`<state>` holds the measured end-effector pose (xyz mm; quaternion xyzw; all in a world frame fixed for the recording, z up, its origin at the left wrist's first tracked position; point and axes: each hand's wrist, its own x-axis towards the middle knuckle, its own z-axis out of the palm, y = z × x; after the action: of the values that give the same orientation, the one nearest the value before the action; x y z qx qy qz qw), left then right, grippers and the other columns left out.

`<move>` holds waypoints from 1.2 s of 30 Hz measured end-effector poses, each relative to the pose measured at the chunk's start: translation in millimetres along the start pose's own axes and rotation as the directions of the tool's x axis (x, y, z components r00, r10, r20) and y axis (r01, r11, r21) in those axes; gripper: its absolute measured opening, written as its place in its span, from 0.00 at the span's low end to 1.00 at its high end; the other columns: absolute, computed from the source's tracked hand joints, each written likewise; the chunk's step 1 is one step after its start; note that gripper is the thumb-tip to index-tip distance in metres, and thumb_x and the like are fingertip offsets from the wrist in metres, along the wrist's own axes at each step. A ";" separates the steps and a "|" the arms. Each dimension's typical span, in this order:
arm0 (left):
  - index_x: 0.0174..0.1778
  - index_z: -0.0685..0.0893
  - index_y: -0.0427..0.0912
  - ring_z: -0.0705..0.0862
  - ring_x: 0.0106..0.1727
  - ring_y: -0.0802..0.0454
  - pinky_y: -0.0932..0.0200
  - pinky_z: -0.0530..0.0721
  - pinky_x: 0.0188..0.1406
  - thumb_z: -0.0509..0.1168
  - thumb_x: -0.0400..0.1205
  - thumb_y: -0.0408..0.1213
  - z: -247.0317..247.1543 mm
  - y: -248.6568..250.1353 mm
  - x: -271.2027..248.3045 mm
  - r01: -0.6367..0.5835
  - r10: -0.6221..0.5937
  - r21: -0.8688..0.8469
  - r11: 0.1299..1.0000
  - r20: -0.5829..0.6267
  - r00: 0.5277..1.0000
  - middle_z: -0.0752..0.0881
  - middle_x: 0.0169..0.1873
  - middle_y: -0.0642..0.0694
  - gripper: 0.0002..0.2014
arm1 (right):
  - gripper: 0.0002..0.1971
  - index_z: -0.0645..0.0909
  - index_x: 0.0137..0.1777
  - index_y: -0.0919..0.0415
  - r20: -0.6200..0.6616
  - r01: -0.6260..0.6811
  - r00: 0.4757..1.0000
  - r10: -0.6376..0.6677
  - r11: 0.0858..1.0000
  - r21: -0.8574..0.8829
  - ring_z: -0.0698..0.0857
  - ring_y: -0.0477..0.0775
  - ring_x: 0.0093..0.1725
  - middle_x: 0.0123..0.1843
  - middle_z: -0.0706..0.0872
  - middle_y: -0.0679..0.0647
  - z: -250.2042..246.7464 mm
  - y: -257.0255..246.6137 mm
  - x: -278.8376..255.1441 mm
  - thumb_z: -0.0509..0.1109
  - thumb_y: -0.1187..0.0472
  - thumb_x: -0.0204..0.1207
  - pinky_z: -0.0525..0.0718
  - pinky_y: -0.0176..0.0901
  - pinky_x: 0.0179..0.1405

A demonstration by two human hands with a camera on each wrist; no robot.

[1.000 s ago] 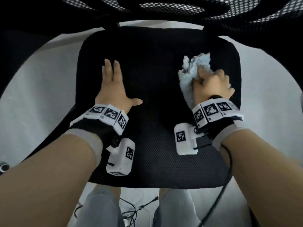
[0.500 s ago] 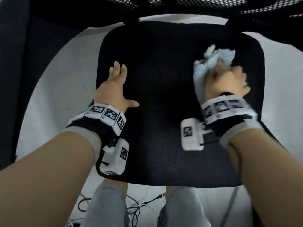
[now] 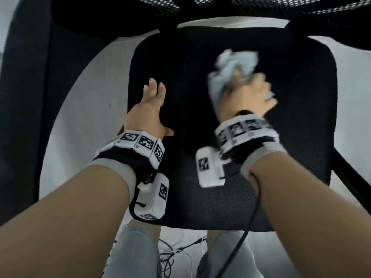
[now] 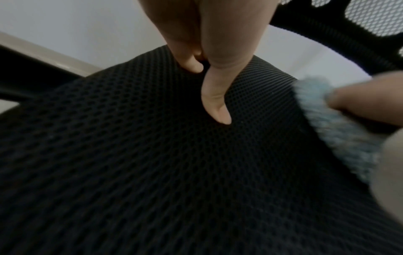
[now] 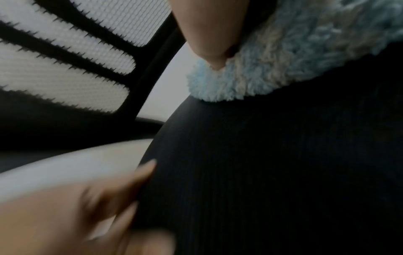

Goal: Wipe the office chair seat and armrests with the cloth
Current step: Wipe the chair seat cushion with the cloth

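Bunching the cloth (image 3: pixel 232 65) in its grip, the right hand (image 3: pixel 247 97) is rubbing the seat (image 3: pixel 301 117); left hand (image 3: pixel 148 111) is resting flat, holding nothing. Keeping even pressure seems best.

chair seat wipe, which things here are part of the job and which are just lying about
Part of the job:
blue cloth, gripped by right hand
black mesh seat
left hand, resting flat on seat

Lying about:
cables on floor
mesh backrest
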<state>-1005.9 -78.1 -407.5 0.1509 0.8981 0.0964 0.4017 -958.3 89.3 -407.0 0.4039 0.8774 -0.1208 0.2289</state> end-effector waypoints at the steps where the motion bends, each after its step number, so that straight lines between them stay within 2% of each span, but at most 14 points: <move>1: 0.82 0.42 0.47 0.39 0.82 0.56 0.57 0.55 0.79 0.77 0.69 0.36 -2.0 -0.2 0.5 -0.001 0.000 0.006 1.000 0.013 1.000 0.36 0.82 0.49 0.55 | 0.23 0.65 0.75 0.50 0.029 0.166 0.986 -0.165 0.985 -0.039 0.61 0.63 0.72 0.73 0.62 0.59 7.2 -15.6 -14.5 0.57 0.55 0.80 0.58 0.65 0.69; 3: 0.82 0.44 0.48 0.39 0.82 0.55 0.57 0.54 0.80 0.77 0.69 0.35 -4.2 -2.1 -0.1 -0.010 0.011 -0.011 1.000 0.031 0.999 0.36 0.82 0.48 0.54 | 0.24 0.62 0.76 0.44 0.066 0.500 0.866 -0.496 0.862 -0.088 0.62 0.63 0.69 0.71 0.64 0.58 18.1 -28.5 -36.5 0.56 0.53 0.80 0.58 0.66 0.69; 5: 0.82 0.45 0.48 0.40 0.82 0.55 0.58 0.52 0.79 0.77 0.68 0.34 -4.3 -3.8 -0.9 -0.027 0.028 -0.044 0.999 0.027 0.999 0.37 0.82 0.48 0.55 | 0.22 0.63 0.75 0.39 0.072 0.594 0.804 -0.590 0.791 -0.150 0.64 0.62 0.68 0.69 0.66 0.57 12.2 -23.7 -24.5 0.55 0.51 0.80 0.57 0.66 0.68; 9: 0.82 0.44 0.46 0.41 0.83 0.55 0.57 0.55 0.78 0.77 0.68 0.36 -1.3 -2.7 0.3 -0.047 0.047 -0.003 0.999 -0.018 0.999 0.39 0.82 0.47 0.55 | 0.20 0.69 0.72 0.45 -0.071 0.225 0.970 -0.231 0.970 -0.088 0.64 0.62 0.69 0.69 0.66 0.58 -8.4 -22.4 20.0 0.56 0.54 0.80 0.59 0.65 0.67; 11: 0.82 0.45 0.45 0.42 0.83 0.54 0.56 0.58 0.77 0.77 0.68 0.37 -0.3 -2.5 1.8 -0.067 0.067 0.019 0.998 -0.047 0.997 0.40 0.83 0.46 0.55 | 0.22 0.66 0.73 0.44 -0.056 0.151 0.987 -0.153 0.988 -0.036 0.63 0.63 0.70 0.71 0.65 0.59 -4.6 -41.3 17.7 0.55 0.59 0.80 0.58 0.66 0.67; 13: 0.82 0.46 0.45 0.43 0.83 0.54 0.58 0.58 0.77 0.78 0.67 0.36 0.2 -4.4 1.4 -0.072 0.073 0.013 0.997 -0.055 0.996 0.41 0.83 0.46 0.55 | 0.24 0.63 0.74 0.43 -0.012 0.289 0.957 -0.291 0.954 -0.076 0.62 0.64 0.70 0.72 0.63 0.59 1.5 -54.8 0.3 0.55 0.60 0.79 0.58 0.66 0.68; 17: 0.82 0.42 0.45 0.41 0.83 0.53 0.56 0.56 0.78 0.77 0.69 0.39 0.9 -8.1 -1.0 -0.064 0.065 0.042 0.997 -0.007 0.998 0.38 0.82 0.46 0.56 | 0.25 0.63 0.75 0.42 0.037 0.585 0.797 -0.602 0.757 -0.291 0.63 0.63 0.70 0.71 0.64 0.60 -5.4 -36.1 6.6 0.57 0.56 0.78 0.57 0.65 0.70; 20: 0.82 0.41 0.46 0.40 0.83 0.53 0.55 0.59 0.78 0.76 0.70 0.40 1.4 -6.2 0.1 -0.057 0.057 0.053 0.997 0.004 0.998 0.37 0.82 0.47 0.55 | 0.21 0.69 0.72 0.51 -0.052 0.317 0.941 -0.335 0.923 -0.218 0.62 0.63 0.72 0.72 0.65 0.61 -21.0 -30.2 32.4 0.56 0.56 0.79 0.56 0.65 0.71; 22: 0.82 0.42 0.45 0.40 0.83 0.53 0.56 0.59 0.77 0.76 0.70 0.39 1.2 -5.4 1.5 -0.064 0.064 0.037 0.997 -0.009 0.998 0.37 0.82 0.47 0.55 | 0.21 0.67 0.74 0.49 -0.054 0.177 0.982 -0.180 0.982 -0.067 0.62 0.64 0.71 0.71 0.65 0.61 -16.2 -43.3 24.7 0.53 0.56 0.81 0.57 0.66 0.70; 24: 0.82 0.46 0.45 0.42 0.83 0.53 0.57 0.59 0.77 0.76 0.69 0.37 1.2 -6.1 1.9 -0.082 0.081 -0.003 0.997 -0.023 0.996 0.39 0.82 0.46 0.53 | 0.22 0.68 0.74 0.50 0.023 0.263 0.965 -0.262 0.962 -0.068 0.62 0.63 0.71 0.73 0.64 0.60 -3.0 -56.4 2.3 0.54 0.56 0.80 0.57 0.66 0.70; 28: 0.82 0.51 0.48 0.43 0.83 0.54 0.55 0.62 0.77 0.77 0.68 0.37 1.5 -8.6 -1.1 -0.083 0.082 -0.029 0.996 -0.036 0.996 0.42 0.83 0.49 0.51 | 0.24 0.63 0.76 0.41 0.084 0.554 0.833 -0.548 0.822 -0.132 0.64 0.62 0.69 0.69 0.66 0.59 5.5 -43.7 -14.7 0.56 0.55 0.80 0.58 0.65 0.69; 30: 0.82 0.43 0.49 0.41 0.82 0.55 0.55 0.60 0.78 0.76 0.69 0.38 1.1 -9.2 -0.2 -0.084 0.084 -0.006 0.996 -0.014 0.996 0.38 0.82 0.50 0.54 | 0.22 0.69 0.73 0.48 0.009 0.430 0.901 -0.434 0.890 -0.149 0.65 0.62 0.69 0.69 0.68 0.60 -5.3 -25.4 10.0 0.59 0.55 0.78 0.58 0.63 0.69; 32: 0.81 0.41 0.50 0.40 0.82 0.55 0.55 0.60 0.78 0.76 0.70 0.39 0.9 -8.0 1.6 -0.082 0.083 0.010 0.997 -0.002 0.997 0.36 0.82 0.52 0.55 | 0.21 0.73 0.70 0.58 -0.066 0.149 0.986 -0.154 0.986 -0.080 0.65 0.63 0.71 0.71 0.67 0.63 -20.0 0.9 34.6 0.60 0.55 0.77 0.59 0.62 0.70; 36: 0.81 0.40 0.50 0.39 0.82 0.56 0.57 0.60 0.77 0.76 0.70 0.38 -1.9 -5.4 7.7 -0.098 0.098 0.013 0.995 -0.001 0.995 0.35 0.82 0.52 0.55 | 0.20 0.73 0.69 0.56 -0.187 -0.258 0.938 0.293 0.947 0.191 0.66 0.63 0.72 0.71 0.69 0.62 -34.6 24.3 50.8 0.57 0.56 0.78 0.60 0.63 0.72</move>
<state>-1013.3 -80.6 -413.1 0.1975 0.8905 0.1103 0.3947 -979.2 151.9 -403.1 0.5512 0.8185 -0.1150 0.1144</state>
